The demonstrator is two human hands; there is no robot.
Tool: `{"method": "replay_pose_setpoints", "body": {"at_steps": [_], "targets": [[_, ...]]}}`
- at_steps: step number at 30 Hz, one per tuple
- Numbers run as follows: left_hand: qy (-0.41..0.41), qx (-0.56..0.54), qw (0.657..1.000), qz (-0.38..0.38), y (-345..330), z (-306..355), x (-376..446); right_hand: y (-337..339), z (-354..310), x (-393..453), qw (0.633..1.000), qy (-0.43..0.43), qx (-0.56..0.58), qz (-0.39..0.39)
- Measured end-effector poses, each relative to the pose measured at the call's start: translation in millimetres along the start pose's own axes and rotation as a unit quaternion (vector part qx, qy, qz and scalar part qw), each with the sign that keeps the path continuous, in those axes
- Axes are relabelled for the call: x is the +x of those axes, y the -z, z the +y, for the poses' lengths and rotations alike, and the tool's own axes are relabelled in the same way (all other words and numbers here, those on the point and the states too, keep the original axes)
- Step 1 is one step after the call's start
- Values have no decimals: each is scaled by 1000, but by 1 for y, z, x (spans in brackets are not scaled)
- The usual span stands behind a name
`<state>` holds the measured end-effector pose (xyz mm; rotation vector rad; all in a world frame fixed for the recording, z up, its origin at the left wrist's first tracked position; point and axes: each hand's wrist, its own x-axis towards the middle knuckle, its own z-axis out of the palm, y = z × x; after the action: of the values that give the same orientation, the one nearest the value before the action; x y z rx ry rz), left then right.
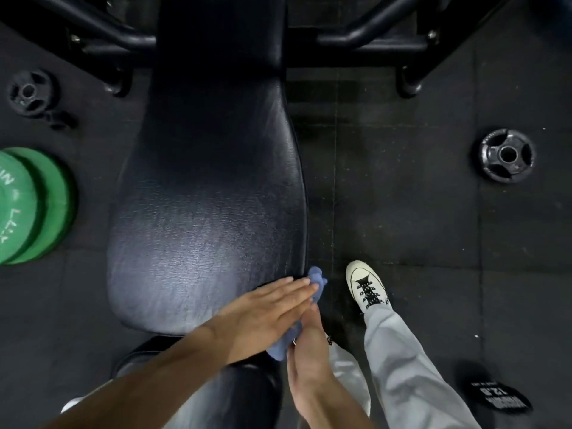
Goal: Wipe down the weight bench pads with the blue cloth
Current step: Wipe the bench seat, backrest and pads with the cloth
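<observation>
The long black bench pad (pixel 204 187) runs up the middle of the view, shiny with a wrinkled surface. A second, smaller pad (pixel 241 394) lies below it, partly hidden by my arms. The blue cloth (pixel 315 275) sits bunched at the near right edge of the long pad. My left hand (pixel 266 314) lies flat on top of the cloth with its fingers straight and together. My right hand (pixel 309 339) is beside the pad's edge, under the left hand, gripping the cloth's lower part (pixel 278 348).
Two green weight plates (pixel 28 205) lie on the floor at the left. Small black plates rest at upper left (pixel 29 94) and at right (pixel 507 154). A dumbbell end (pixel 495 394) is at lower right. The black rack frame (pixel 365 35) crosses the top. My shoe (pixel 366 286) stands right of the bench.
</observation>
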<state>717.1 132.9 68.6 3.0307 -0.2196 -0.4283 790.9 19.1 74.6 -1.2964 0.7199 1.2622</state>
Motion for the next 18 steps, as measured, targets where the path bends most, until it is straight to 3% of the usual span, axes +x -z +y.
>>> {"method": "replay_pose_setpoints", "body": {"at_steps": [7, 13, 18], "targets": [[-33, -15, 999, -3, 11, -20, 27, 3, -12, 25, 997, -51, 20, 46], [-40, -30, 998, 28, 23, -52, 62, -4, -45, 46, 995, -83, 62, 1], [-32, -10, 999, 10, 33, -83, 84, -16, -80, 57, 998, -40, 31, -46]]}}
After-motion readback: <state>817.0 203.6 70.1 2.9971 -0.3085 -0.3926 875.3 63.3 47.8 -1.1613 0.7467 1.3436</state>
